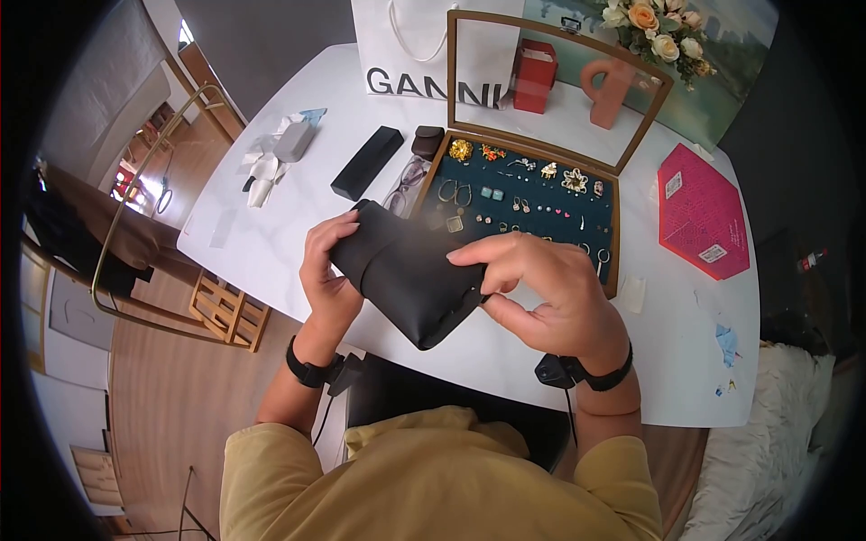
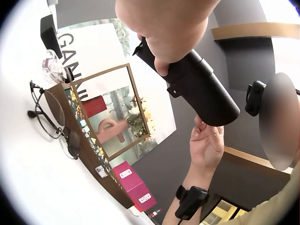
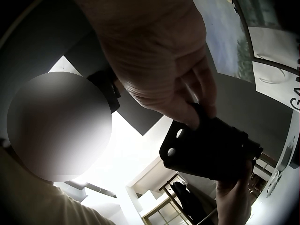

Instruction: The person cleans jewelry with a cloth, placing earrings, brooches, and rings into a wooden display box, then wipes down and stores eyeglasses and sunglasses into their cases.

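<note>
A black leather-like case with a strap band across it is held up above the table's near edge. The left hand grips its left end, fingers over the top edge. At the other end, the right hand pinches the case's edge between thumb and fingers. In the left wrist view the case hangs below the left hand, with a small tab on its side. The right wrist view shows the right hand pinching the dark case, where two round holes show near one end.
Behind the case lies an open glass-lidded jewelry box. A long black box, glasses in clear packaging, a grey case and a pink box lie around it. Dark-framed eyeglasses show in the left wrist view.
</note>
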A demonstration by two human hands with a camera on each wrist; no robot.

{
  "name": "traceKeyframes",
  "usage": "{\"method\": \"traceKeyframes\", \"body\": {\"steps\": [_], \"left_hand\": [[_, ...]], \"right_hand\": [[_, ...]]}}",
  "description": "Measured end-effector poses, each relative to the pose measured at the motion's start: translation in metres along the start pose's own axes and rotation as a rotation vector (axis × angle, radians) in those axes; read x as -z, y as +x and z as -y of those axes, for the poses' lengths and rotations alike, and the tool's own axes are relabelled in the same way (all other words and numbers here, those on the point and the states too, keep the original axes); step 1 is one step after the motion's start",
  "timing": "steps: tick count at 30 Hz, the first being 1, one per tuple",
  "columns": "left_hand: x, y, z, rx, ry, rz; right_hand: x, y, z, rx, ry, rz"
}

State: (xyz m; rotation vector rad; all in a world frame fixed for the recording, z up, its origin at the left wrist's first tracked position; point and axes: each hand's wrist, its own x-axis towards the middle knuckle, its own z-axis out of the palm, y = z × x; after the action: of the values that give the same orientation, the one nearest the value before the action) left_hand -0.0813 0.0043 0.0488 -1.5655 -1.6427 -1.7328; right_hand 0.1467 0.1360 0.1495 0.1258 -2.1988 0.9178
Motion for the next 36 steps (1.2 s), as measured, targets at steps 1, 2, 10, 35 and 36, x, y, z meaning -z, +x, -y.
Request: {"method": "traceKeyframes", "body": {"steps": [1, 2, 10, 35, 36], "left_hand": [[0.001, 0.0, 0.0, -0.005, 0.007, -0.001], [0.001, 0.0, 0.0, -0.009, 0.012, -0.002], [0.004, 0.002, -0.003, -0.045, 0.07, -0.023], [0.012, 0.015, -0.031, 0.918, -1.042, 0.043], [0.014, 0.014, -0.029, 0.891, -1.058, 0.052]], "right_hand": [[-0.001, 0.0, 0.001, -0.014, 0.024, -0.014], [0.0, 0.0, 0.002, -0.022, 0.029, 0.0], [0.003, 0.001, 0.001, 0.041, -0.026, 0.075], [0.017, 0.008, -0.047, -0.638, 0.472, -0.466], [0.017, 0.008, -0.049, -0.65, 0.482, -0.462]]}}
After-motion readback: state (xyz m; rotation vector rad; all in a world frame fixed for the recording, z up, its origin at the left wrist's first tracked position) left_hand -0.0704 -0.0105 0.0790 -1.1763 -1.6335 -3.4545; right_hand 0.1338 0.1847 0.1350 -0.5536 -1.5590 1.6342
